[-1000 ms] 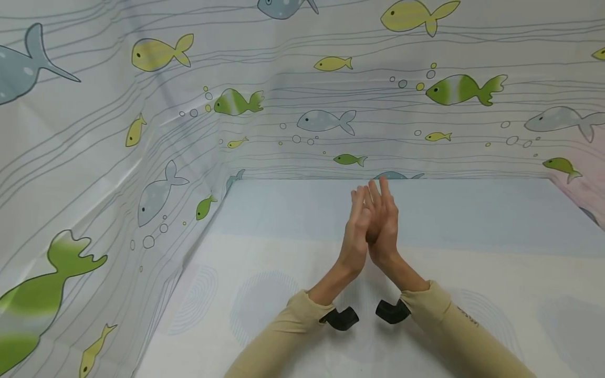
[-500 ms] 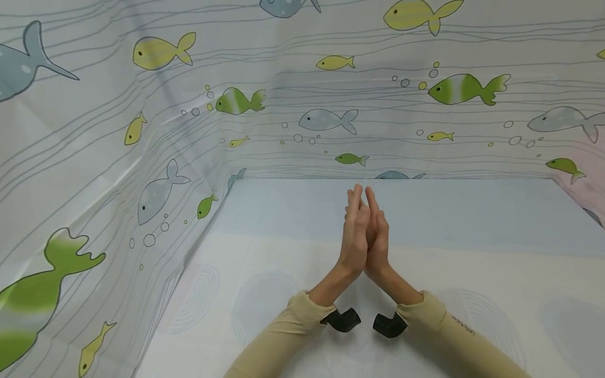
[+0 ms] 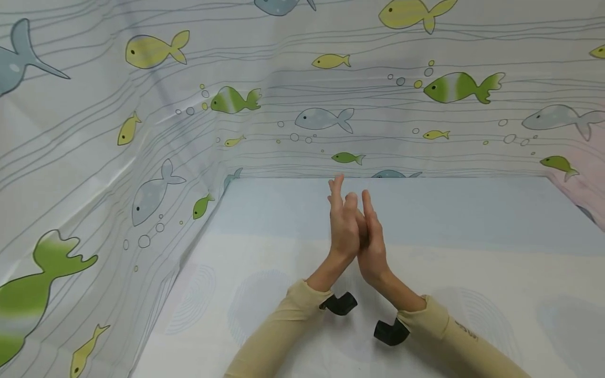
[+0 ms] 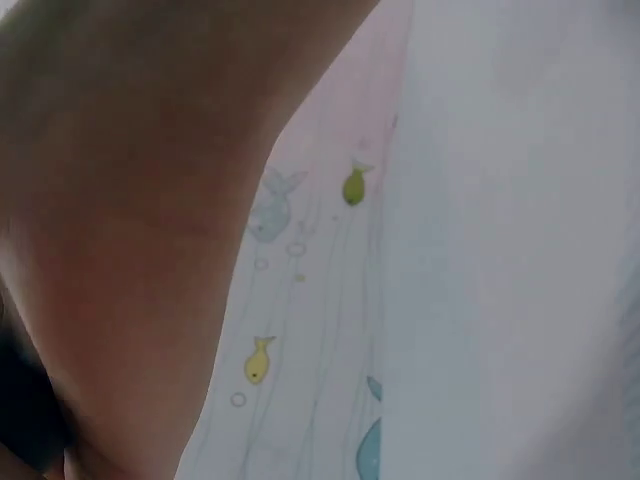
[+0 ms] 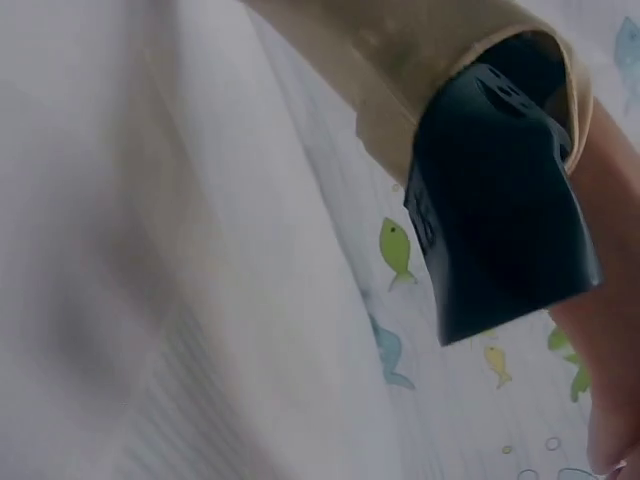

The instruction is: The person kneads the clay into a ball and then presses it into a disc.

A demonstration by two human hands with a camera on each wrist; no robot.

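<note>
Palm to palm, my left hand [image 3: 344, 228] and right hand [image 3: 373, 244] stand upright above the table, their fingers mostly straight and pointing away from me. The left hand sits slightly farther forward, its fingertips beyond those of the right. Near the heels the palms meet, and toward the fingertips a gap shows between them. No object shows between the hands; the inner palms are hidden. Bare skin [image 4: 130, 230] fills much of the left wrist view. In the right wrist view, a black wrist mount [image 5: 500, 210] juts from a beige sleeve [image 5: 400, 60], with part of a hand [image 5: 615, 400] beside it.
Beneath the hands is a pale table cover [image 3: 283, 210] with a light blue band at the far side and faint circle prints. A fish-printed curtain [image 3: 264, 63] hangs behind the table and along the left. Black mounts [image 3: 391, 332] stick out below both cuffs.
The palms slide against each other: since half a second ago the left hand has moved forward and left, the right slightly back. Their fingers, then nearly aligned, have spread apart at the tips.
</note>
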